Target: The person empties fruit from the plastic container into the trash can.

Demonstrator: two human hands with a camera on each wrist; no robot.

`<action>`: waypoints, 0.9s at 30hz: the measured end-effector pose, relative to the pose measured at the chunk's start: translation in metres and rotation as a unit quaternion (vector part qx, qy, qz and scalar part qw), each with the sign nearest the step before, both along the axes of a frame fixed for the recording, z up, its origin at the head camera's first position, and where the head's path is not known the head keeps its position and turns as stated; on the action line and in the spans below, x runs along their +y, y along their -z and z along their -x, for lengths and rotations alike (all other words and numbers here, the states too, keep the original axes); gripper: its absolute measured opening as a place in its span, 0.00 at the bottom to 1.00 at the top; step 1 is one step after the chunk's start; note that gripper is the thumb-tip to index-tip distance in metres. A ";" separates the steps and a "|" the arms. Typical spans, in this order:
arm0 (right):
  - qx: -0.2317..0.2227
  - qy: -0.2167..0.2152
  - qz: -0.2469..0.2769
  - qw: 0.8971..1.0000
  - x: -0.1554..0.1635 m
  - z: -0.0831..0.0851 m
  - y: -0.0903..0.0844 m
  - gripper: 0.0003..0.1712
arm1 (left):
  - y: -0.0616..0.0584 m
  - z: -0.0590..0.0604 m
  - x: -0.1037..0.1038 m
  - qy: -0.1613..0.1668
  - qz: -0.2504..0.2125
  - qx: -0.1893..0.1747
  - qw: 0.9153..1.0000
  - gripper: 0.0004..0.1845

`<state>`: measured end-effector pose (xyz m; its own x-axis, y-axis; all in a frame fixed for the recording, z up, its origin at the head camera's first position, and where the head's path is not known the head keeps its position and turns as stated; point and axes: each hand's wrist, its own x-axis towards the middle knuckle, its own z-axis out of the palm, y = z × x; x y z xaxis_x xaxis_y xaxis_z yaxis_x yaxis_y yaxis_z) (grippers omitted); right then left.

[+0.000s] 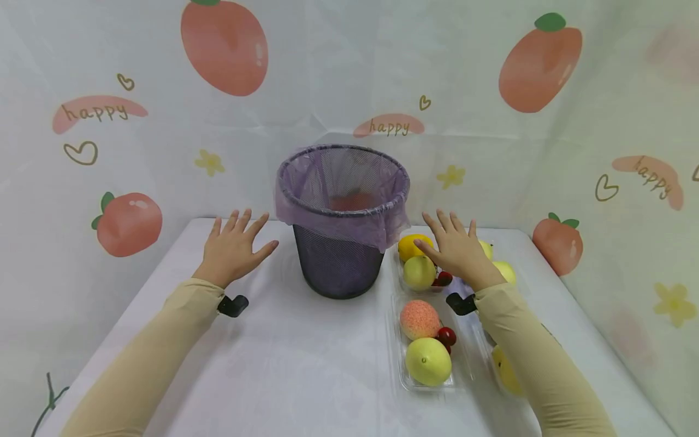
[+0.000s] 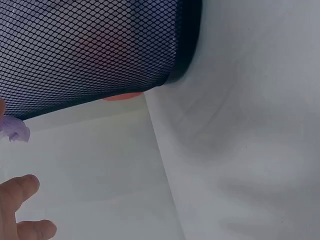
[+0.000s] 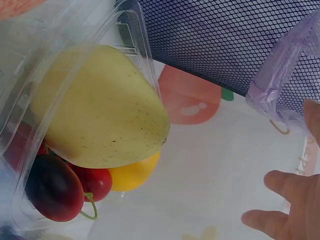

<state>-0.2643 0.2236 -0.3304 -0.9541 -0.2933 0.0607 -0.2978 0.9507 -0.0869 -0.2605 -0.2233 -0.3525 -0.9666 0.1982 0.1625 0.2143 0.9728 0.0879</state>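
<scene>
Neither grip holds anything, both spread flat beside the light, springy mesh bin [image 1: 337, 258], best clasped at its flanks below the slippery purple liner [image 1: 333, 215].

Upright black mesh bin [image 1: 338, 267], purple-lined, beside fruit tray [image 1: 401, 340]

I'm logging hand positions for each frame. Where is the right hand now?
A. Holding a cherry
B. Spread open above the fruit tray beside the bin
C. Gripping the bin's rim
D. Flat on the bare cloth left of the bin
B: the right hand hovers with straight fingers over the clear fruit tray, right of the mesh bin, holding nothing.
</scene>
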 end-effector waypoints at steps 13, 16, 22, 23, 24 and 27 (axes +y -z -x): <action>-0.033 -0.028 -0.004 0.999 0.006 -0.005 0.005 0.24 | 0.002 -0.005 0.003 0.019 -0.081 -0.171 0.982 0.28; -0.052 -0.029 -0.002 0.998 0.010 -0.005 0.006 0.22 | 0.004 -0.006 0.003 0.026 -0.087 -0.187 0.978 0.28; -0.086 -0.022 0.001 0.996 0.014 -0.006 0.007 0.20 | 0.011 -0.006 0.002 0.044 -0.095 -0.203 0.974 0.27; -0.089 -0.020 0.003 0.996 0.014 -0.006 0.007 0.19 | 0.012 -0.007 0.002 0.047 -0.095 -0.204 0.973 0.27; -0.091 -0.018 0.005 0.996 0.014 -0.006 0.008 0.19 | 0.012 -0.007 0.002 0.050 -0.095 -0.205 0.973 0.26; -0.097 -0.015 0.010 0.995 0.015 -0.006 0.008 0.19 | 0.014 -0.008 0.002 0.053 -0.099 -0.210 0.971 0.26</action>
